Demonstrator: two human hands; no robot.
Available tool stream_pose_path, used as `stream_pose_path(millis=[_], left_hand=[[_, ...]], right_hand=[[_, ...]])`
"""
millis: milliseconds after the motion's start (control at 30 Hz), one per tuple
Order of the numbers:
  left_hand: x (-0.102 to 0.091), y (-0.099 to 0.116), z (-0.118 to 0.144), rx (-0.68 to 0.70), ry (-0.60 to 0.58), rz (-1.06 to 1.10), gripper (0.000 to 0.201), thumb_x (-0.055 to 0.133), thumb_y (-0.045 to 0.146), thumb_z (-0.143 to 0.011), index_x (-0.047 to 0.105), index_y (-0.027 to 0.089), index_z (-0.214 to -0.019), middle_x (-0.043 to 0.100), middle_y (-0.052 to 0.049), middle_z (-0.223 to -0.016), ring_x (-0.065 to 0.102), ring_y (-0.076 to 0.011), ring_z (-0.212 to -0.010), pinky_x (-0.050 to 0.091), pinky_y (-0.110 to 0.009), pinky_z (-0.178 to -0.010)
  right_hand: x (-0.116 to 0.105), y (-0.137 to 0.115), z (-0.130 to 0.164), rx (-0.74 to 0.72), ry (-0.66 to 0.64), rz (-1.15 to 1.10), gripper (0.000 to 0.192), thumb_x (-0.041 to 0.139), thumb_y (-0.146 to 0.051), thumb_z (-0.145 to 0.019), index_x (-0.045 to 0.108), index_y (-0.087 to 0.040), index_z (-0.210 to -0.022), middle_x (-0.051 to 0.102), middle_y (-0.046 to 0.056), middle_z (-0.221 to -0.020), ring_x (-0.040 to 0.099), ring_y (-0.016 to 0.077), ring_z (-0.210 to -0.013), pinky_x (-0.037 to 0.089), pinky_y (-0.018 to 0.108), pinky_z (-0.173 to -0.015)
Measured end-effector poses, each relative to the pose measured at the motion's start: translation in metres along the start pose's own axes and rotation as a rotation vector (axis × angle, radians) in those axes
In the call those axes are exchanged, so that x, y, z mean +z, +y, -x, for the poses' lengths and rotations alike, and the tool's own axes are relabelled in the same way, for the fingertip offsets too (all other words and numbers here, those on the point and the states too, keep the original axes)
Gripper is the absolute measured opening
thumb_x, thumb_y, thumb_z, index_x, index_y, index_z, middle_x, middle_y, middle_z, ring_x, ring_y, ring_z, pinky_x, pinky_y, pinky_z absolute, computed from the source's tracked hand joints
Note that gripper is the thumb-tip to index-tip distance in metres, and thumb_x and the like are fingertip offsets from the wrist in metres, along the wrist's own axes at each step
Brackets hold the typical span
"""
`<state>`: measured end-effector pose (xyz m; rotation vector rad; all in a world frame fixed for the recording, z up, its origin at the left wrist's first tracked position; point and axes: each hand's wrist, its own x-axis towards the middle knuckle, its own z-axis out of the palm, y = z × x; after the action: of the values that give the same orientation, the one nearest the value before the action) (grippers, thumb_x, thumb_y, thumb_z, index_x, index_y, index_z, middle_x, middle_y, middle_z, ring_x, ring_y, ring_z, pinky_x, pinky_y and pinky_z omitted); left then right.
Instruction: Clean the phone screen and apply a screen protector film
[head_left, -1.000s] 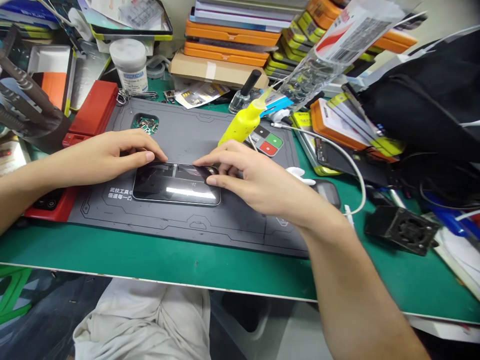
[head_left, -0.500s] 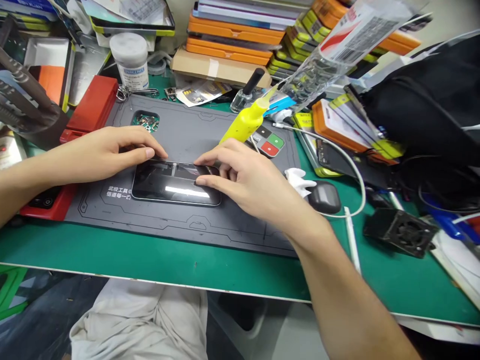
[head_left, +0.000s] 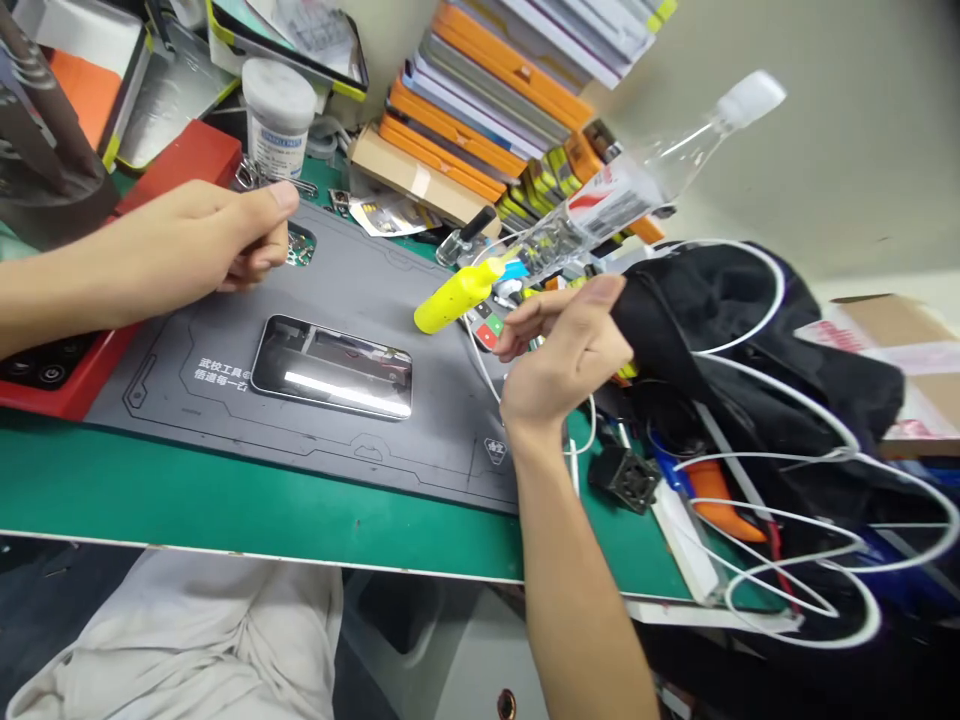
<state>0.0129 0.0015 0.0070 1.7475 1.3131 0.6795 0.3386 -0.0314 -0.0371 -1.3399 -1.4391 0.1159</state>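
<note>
A smartphone [head_left: 337,370] with a dark, glossy front reflecting a light strip lies flat on the grey work mat [head_left: 225,430]. Neither hand touches it. My left hand [head_left: 240,235] is raised up and left of the phone, fingers curled under and thumb lying along the top, with nothing visible in it. To the right of the phone, my right hand [head_left: 570,345] hovers with loosely bent fingers apart and holds nothing that I can see. Beyond the phone, a yellow squeeze bottle [head_left: 454,300] lies tilted near that hand.
A red device [head_left: 52,395] borders the mat at left. Behind stand a white paste jar [head_left: 277,115], stacked orange cases [head_left: 457,135] and a clear plastic bottle [head_left: 630,195]. At right are a small black fan [head_left: 626,478], white cables [head_left: 780,455] and a black bag [head_left: 810,330].
Both hands have let go of the phone and lifted away, the left up and left, the right out to the right. The view has swung rightward; the phone stays on the mat.
</note>
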Motion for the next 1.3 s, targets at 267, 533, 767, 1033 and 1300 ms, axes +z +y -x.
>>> stream_pose_path(millis=[267, 533, 767, 1033, 1300], left_hand=[[-0.001, -0.012, -0.008, 0.076, -0.026, 0.165, 0.072, 0.040, 0.085, -0.114, 0.041, 0.025, -0.074, 0.036, -0.003, -0.070, 0.037, -0.0204, -0.069, 0.035, -0.041, -0.078], [0.003, -0.014, -0.008, 0.075, -0.028, 0.133, 0.074, 0.036, 0.087, -0.114, 0.046, 0.025, -0.075, 0.039, -0.004, -0.069, 0.039, -0.0211, -0.065, 0.033, -0.040, -0.072], [-0.002, -0.013, -0.010, 0.098, -0.043, 0.121, 0.075, 0.039, 0.090, -0.108, 0.040, 0.026, -0.070, 0.035, -0.003, -0.066, 0.034, -0.0205, -0.063, 0.035, -0.043, -0.076], [-0.005, -0.021, -0.015, 0.084, -0.056, 0.106, 0.073, 0.037, 0.089, -0.110, 0.042, 0.026, -0.072, 0.034, -0.003, -0.065, 0.034, -0.0217, -0.063, 0.034, -0.042, -0.073], [-0.005, -0.020, -0.014, 0.116, -0.051, 0.157, 0.066, 0.042, 0.070, -0.116, 0.044, 0.022, -0.070, 0.037, -0.003, -0.065, 0.036, -0.0170, -0.058, 0.031, -0.032, -0.060]], right_hand=[[-0.024, -0.006, -0.001, -0.089, -0.032, 0.114, 0.038, 0.054, -0.049, -0.119, 0.074, -0.023, -0.138, 0.079, 0.011, -0.109, 0.081, 0.0294, -0.098, 0.066, 0.047, -0.088], [-0.096, 0.012, 0.088, -0.171, -0.256, 0.541, 0.031, 0.068, -0.049, -0.118, 0.087, -0.025, -0.121, 0.085, 0.016, -0.122, 0.080, 0.0380, -0.116, 0.063, 0.060, -0.107], [-0.090, 0.025, 0.086, -0.141, -0.248, 0.462, 0.025, 0.072, -0.043, -0.116, 0.084, -0.024, -0.106, 0.084, 0.013, -0.112, 0.080, 0.0349, -0.111, 0.062, 0.056, -0.103], [-0.083, 0.022, 0.075, -0.069, -0.253, 0.486, 0.029, 0.073, -0.045, -0.116, 0.082, -0.021, -0.129, 0.086, 0.014, -0.125, 0.080, 0.0331, -0.113, 0.062, 0.049, -0.099], [-0.060, 0.008, 0.075, -0.260, -0.183, 0.402, 0.024, 0.067, -0.033, -0.121, 0.088, -0.023, -0.117, 0.090, 0.009, -0.114, 0.087, 0.0268, -0.105, 0.068, 0.042, -0.097]])
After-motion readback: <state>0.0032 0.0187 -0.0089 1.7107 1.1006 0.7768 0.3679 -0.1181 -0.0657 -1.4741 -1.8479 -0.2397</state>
